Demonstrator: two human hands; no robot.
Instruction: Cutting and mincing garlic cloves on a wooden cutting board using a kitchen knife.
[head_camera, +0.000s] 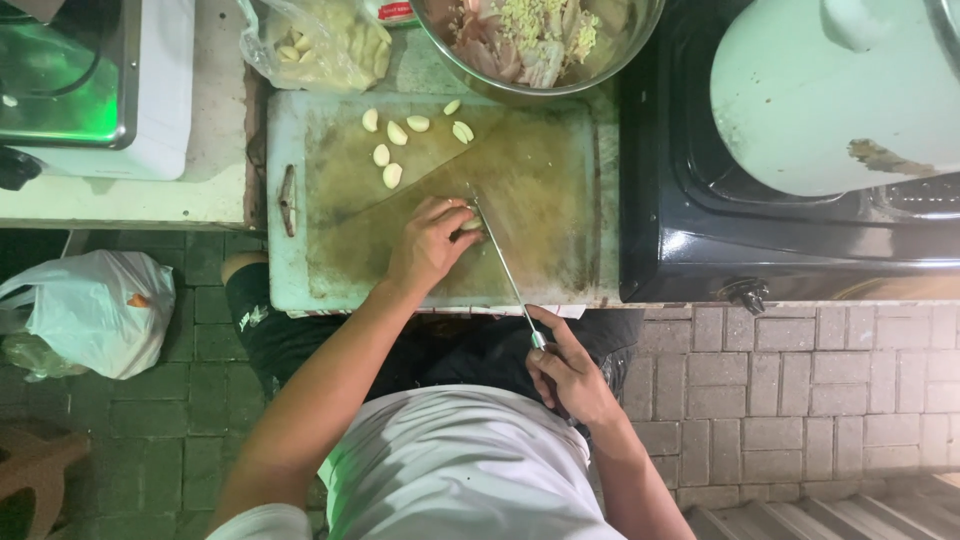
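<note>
My left hand (428, 243) rests on a worn white cutting board (540, 180) and pins a peeled garlic clove (470, 224) under its fingertips. My right hand (570, 372) grips the handle of a knife (505, 268), its thin blade running up to the clove and touching it. Several more peeled garlic cloves (396, 133) lie loose on the far left part of the board.
A steel bowl (500, 85) of chopped food stands behind the board, next to a clear bag of garlic (318, 42). A black stove (700, 200) with a pale lid (830, 100) is at the right. A white plastic bag (95, 310) lies on the brick floor at left.
</note>
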